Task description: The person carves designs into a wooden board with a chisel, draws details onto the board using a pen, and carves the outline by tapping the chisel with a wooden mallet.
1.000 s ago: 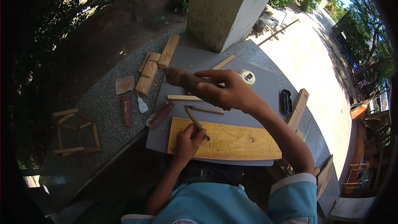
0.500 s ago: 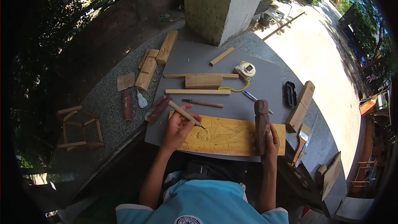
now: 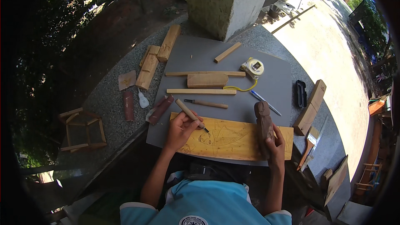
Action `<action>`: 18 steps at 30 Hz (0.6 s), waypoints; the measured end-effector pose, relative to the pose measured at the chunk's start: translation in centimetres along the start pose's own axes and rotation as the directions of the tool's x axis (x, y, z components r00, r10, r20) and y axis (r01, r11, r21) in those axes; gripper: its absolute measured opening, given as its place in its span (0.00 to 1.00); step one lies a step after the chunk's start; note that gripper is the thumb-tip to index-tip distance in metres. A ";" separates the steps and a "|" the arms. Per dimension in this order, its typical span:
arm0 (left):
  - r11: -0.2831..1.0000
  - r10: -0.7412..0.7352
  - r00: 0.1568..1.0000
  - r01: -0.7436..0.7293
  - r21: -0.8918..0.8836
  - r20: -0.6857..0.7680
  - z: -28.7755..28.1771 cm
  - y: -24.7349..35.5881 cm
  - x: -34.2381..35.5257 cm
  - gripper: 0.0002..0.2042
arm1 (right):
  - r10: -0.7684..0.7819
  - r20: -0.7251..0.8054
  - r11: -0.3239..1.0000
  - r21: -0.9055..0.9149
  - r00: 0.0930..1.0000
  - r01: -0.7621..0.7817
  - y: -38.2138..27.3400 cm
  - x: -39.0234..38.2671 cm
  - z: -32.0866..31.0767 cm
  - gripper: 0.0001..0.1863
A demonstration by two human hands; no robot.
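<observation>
A long yellow wooden board with a fish drawn on it in dark lines (image 3: 227, 148) lies near the front edge of a smooth grey sheet (image 3: 271, 85). The left hand (image 3: 180, 131) is closed around a chisel with a round pale wooden handle (image 3: 189, 111), fingers curled and thumb pressed along it; the tool slants so that its dark tip comes down by the fish's head, though whether it touches the wood I cannot tell. The right hand (image 3: 276, 145) is wrapped around a dark brown wooden mallet (image 3: 263, 123), which covers part of the board's right end.

Just beyond the board, a second chisel with a brown wooden handle (image 3: 208, 104) lies crosswise, with a rolled red-brown sandpaper piece (image 3: 160, 110) to its left and a blue-and-white pen (image 3: 266, 102) to its right. Farther back are a pale square wooden strip (image 3: 201, 91), a flat light-brown wooden block (image 3: 207, 80) and a white tape measure (image 3: 253, 67) with its yellow blade pulled out.

On the speckled stone tabletop (image 3: 110, 85) around the sheet are a white squeeze bottle (image 3: 143, 99) at left and, at right, a black plastic tray (image 3: 300, 93) and a wooden-handled paintbrush (image 3: 309, 146).
</observation>
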State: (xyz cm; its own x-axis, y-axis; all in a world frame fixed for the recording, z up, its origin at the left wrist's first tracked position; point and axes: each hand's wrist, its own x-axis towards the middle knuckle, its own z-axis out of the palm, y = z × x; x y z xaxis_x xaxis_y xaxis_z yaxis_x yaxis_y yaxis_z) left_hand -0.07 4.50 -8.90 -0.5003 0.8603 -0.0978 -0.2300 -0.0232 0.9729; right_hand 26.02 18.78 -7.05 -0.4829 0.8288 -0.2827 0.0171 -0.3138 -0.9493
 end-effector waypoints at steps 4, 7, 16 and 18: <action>0.999 -0.016 1.000 0.016 -0.028 -0.006 0.1 -0.1 0.3 0.10 | 0.071 0.084 0.994 -0.092 0.994 -0.063 -1.8 0.7 0.6 0.35; 0.999 0.025 1.000 -0.025 -0.041 -0.004 0.0 -0.5 0.1 0.10 | 0.069 0.166 0.977 -0.211 0.984 -0.032 -3.7 1.9 3.0 0.33; 0.998 0.056 0.998 -0.056 0.017 0.003 -0.2 -1.1 -0.2 0.09 | 0.009 0.571 0.869 -0.410 0.821 0.275 -12.0 5.2 11.7 0.29; 0.997 0.064 0.998 -0.064 0.037 0.000 -0.2 -0.8 -0.2 0.09 | 0.007 0.683 0.735 -0.499 0.731 0.459 -13.5 5.2 13.3 0.28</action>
State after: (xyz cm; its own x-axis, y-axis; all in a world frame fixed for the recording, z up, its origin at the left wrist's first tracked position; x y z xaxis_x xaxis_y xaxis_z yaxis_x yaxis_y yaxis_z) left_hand 0.04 4.26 -9.75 -0.5137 0.8573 -0.0355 -0.1668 -0.0591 0.9842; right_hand 11.66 21.18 6.09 -0.9504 0.2870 -0.1198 0.2280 0.3810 -0.8960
